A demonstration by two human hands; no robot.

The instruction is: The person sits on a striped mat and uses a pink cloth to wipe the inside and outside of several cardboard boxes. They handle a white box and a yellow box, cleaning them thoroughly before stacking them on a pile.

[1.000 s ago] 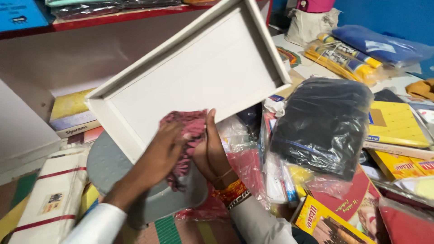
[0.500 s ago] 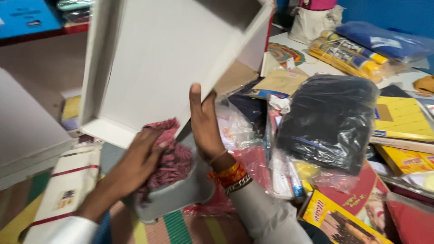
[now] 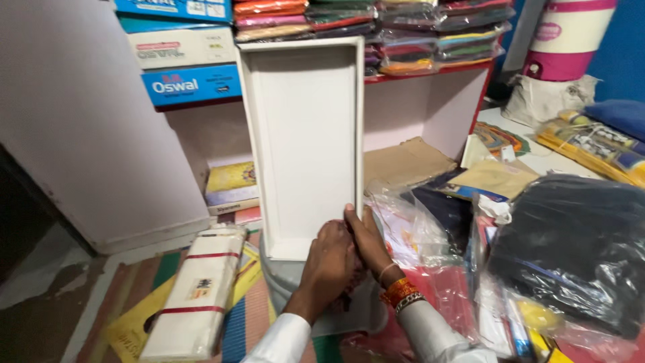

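Head view: both hands, left hand (image 3: pixel 327 259) and right hand (image 3: pixel 365 236), grip an upright, shallow white cardboard box lid (image 3: pixel 306 134).

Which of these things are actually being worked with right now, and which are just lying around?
In hand:
white box lid, stood on end
left hand and right hand at its lower edge
grey box base beneath

Lying about:
white tied bundle
black bagged cloth
folded fabrics on the shelf
blue carton

left hand (image 3: pixel 329 259) + right hand (image 3: pixel 366 238) | grip white box lid (image 3: pixel 306 134) | upright
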